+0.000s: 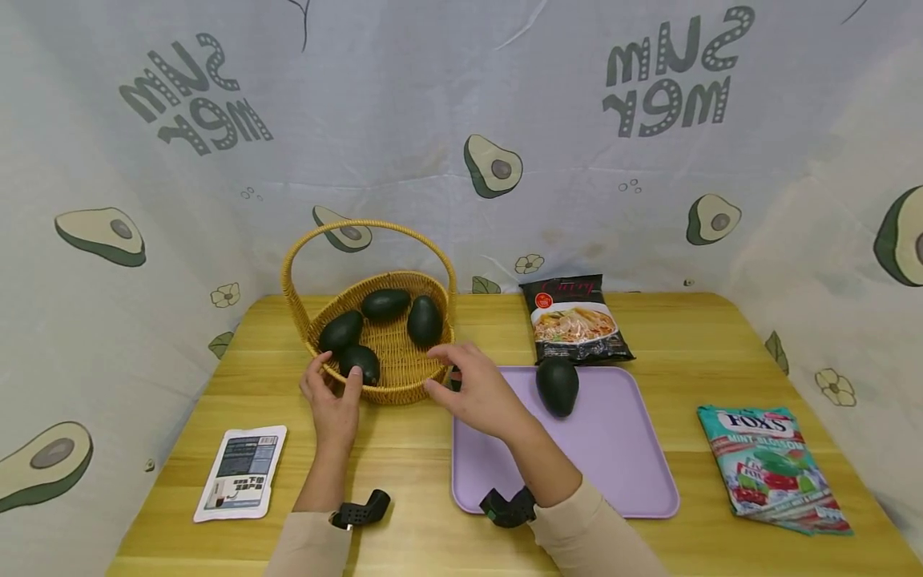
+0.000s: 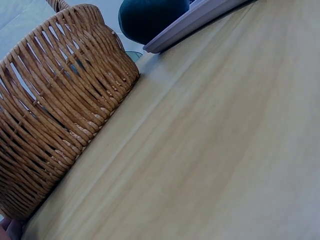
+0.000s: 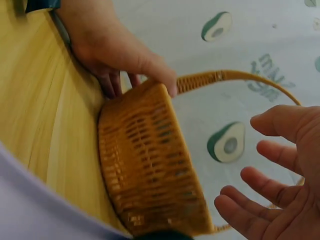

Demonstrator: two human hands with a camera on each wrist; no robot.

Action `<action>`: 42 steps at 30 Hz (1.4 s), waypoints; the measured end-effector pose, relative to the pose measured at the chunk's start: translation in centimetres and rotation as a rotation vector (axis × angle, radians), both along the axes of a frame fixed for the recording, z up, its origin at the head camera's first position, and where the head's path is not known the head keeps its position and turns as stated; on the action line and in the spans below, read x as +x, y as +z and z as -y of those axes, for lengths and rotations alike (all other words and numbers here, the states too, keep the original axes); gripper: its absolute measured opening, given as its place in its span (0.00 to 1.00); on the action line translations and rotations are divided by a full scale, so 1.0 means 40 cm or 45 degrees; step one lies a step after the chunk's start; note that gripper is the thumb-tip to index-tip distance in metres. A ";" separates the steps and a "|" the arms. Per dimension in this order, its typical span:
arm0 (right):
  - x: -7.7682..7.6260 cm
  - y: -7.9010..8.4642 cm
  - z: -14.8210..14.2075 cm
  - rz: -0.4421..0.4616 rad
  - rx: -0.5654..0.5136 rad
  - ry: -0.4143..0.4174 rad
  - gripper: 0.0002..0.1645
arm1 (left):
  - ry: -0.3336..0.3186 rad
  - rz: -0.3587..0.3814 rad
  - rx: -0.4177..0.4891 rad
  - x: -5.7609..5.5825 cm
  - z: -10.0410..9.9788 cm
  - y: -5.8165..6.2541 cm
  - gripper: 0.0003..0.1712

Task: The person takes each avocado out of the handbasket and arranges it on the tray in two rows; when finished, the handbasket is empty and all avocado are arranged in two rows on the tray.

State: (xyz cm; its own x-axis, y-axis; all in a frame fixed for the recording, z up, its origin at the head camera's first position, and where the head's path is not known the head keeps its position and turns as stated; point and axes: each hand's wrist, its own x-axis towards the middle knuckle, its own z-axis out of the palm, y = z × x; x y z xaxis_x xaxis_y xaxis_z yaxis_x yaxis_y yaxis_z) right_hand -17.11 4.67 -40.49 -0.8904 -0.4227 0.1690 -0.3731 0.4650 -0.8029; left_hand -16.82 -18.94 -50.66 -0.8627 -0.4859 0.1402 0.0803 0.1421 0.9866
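A yellow wicker basket (image 1: 404,393) with a tall arched handle holds several dark green avocados (image 1: 385,304). My left hand (image 1: 335,409) grips the basket's near left rim, its thumb over the edge beside an avocado. In the right wrist view, this hand's other fingers lie against the outer wall. My right hand (image 1: 472,389) is at the basket's right side, fingers spread and holding nothing. Another avocado (image 1: 558,386) lies at the back of the lilac tray (image 1: 598,457). Behind my right hand, a dark avocado (image 3: 165,235) is mostly hidden.
A black curry noodle packet (image 1: 577,320) lies behind the tray. To its right is a teal Fox's candy bag (image 1: 775,469). A white and grey pouch (image 1: 241,473) lies at the left of the wooden table (image 1: 404,481). A printed curtain (image 1: 404,104) surrounds the table.
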 end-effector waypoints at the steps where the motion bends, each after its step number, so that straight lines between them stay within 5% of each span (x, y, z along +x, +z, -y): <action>1: -0.005 0.003 0.015 -0.002 -0.006 0.013 0.24 | -0.001 -0.001 0.000 0.000 0.001 0.000 0.32; 12: -0.106 0.016 0.159 0.101 -0.043 0.110 0.23 | -0.005 -0.028 -0.006 -0.001 0.003 0.001 0.32; 17: -0.155 0.002 0.219 0.274 -0.108 0.116 0.24 | -0.003 -0.033 -0.002 -0.004 0.004 0.003 0.33; 24: -0.209 -0.037 0.259 0.315 -0.008 0.103 0.24 | -0.005 -0.040 -0.032 -0.008 0.006 -0.001 0.32; 42: -0.231 -0.081 0.278 0.384 0.234 0.251 0.34 | 0.007 -0.041 -0.013 -0.003 -0.004 0.022 0.33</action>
State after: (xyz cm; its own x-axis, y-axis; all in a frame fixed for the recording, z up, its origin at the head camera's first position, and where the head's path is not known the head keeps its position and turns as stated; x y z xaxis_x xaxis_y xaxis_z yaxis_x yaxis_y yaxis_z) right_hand -26.33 -6.47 -43.71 -0.7871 -0.5893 -0.1819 -0.2301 0.5542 -0.8000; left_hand -16.93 -18.79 -49.78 -0.8547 -0.4893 0.1733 0.1115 0.1531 0.9819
